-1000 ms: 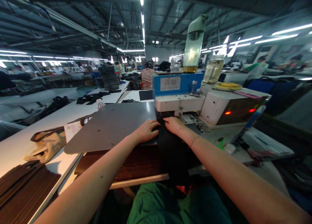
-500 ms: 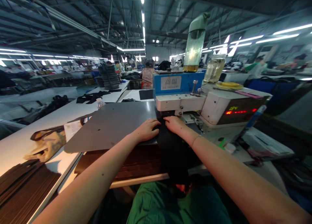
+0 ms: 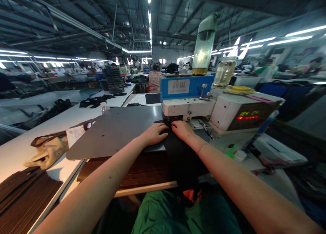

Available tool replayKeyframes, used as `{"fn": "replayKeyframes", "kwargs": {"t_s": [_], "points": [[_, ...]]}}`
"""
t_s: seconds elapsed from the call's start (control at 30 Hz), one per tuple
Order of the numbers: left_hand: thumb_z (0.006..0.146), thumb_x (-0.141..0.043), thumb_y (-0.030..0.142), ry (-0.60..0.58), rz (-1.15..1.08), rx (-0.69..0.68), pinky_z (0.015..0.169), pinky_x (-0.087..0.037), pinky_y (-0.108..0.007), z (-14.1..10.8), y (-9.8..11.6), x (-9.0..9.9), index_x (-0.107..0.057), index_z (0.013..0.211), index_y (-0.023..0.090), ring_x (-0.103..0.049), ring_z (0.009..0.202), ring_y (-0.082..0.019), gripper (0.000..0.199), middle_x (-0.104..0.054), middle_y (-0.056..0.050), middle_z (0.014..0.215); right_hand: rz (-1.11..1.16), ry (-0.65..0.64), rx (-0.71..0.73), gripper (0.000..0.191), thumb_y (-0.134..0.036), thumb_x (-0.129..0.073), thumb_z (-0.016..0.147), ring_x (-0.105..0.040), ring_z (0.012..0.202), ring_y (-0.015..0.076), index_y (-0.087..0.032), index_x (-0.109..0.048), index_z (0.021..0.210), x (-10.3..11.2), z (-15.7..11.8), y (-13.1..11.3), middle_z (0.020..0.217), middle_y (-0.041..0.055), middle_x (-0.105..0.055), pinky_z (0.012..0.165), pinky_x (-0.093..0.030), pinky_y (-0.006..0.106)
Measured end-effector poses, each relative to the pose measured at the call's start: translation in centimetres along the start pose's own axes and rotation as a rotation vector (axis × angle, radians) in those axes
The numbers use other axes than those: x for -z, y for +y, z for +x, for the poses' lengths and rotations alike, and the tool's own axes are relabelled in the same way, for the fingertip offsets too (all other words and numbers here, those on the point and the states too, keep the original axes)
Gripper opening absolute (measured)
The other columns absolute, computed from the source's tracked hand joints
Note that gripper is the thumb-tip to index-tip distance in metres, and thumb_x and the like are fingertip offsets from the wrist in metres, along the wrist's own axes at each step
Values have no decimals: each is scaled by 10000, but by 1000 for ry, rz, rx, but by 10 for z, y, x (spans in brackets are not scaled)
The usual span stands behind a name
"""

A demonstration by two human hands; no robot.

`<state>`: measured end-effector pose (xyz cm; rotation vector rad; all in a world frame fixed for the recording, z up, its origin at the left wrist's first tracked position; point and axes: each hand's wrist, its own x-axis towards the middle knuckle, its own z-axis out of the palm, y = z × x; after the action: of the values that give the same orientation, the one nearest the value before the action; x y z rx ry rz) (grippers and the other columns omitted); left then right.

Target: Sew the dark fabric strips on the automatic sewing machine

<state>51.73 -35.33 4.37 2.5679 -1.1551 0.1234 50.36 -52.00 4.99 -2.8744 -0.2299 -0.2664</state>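
A long strip of black fabric (image 3: 181, 159) runs from under the head of a blue and white sewing machine (image 3: 188, 106) down over the table edge to my lap. My left hand (image 3: 154, 135) grips its left edge, thumb and fingers close together on the cloth. From the right, my right hand (image 3: 183, 129) presses closed fingers onto the same strip, just below the machine head. The fingertips of both hands almost meet. The needle area is dark and partly hidden. Left of the machine lies a grey metal plate (image 3: 119, 129) under part of the cloth.
Brown fabric stacks lie below the plate (image 3: 147, 171) and at the lower left (image 3: 28, 196). A tall bottle (image 3: 203, 54) and a jar (image 3: 224, 73) stand on the machine. Beside it is a lit control box (image 3: 244, 113). Other people sit farther back.
A corner of the black fabric now shows beyond my left fingers on the plate. My hands have barely shifted. The control box display shows more lit digits.
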Motion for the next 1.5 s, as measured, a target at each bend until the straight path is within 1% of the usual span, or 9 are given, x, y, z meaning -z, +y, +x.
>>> {"fn": "replayKeyframes", "kwargs": {"t_s": [0.13,0.33,0.67,0.93,1.17,1.5], "points": [[841,-466,329,2,-13,-4,1024,-323,-351,2,-2,-1,-538,1151,142,-439,1163,-218,370,-514,-104,1224,-21,7,-5,300,-217,-411,833,-606,945,203,-175,-641,1022,1,-2,-2,1048,87,-657,800,-440,275],[835,-481,315,19,-8,0,1022,-325,-335,1,0,-2,-541,1141,142,-444,1158,-209,357,-521,-102,1212,-74,5,-3,310,-225,-383,849,-612,915,204,-184,-636,1023,2,-3,-4,1027,89,-661,775,-445,285],[836,-475,319,17,5,-18,1022,-327,-343,4,-4,-1,-542,1132,142,-443,1162,-211,352,-524,-103,1209,-78,9,14,305,-228,-394,858,-596,939,198,-167,-624,1049,0,-2,-2,1057,102,-643,802,-429,271],[842,-459,321,44,14,-22,1018,-334,-342,3,-5,-4,-538,1133,142,-449,1154,-204,350,-520,-104,1212,-86,36,33,300,-205,-395,849,-603,903,208,-142,-637,1016,-2,-3,-3,1016,119,-647,778,-432,276],[848,-449,327,43,24,-16,1023,-329,-344,3,-5,-5,-535,1138,139,-441,1165,-206,356,-514,-108,1221,-104,14,23,303,-206,-381,863,-597,914,205,-143,-623,1034,0,-4,-4,1032,124,-637,788,-426,276],[842,-457,322,42,19,-16,1023,-330,-342,3,-3,-4,-536,1129,153,-444,1160,-202,342,-519,-97,1211,-103,15,9,302,-212,-384,864,-594,922,197,-148,-627,1032,0,-4,-4,1044,119,-636,802,-420,267]]}}
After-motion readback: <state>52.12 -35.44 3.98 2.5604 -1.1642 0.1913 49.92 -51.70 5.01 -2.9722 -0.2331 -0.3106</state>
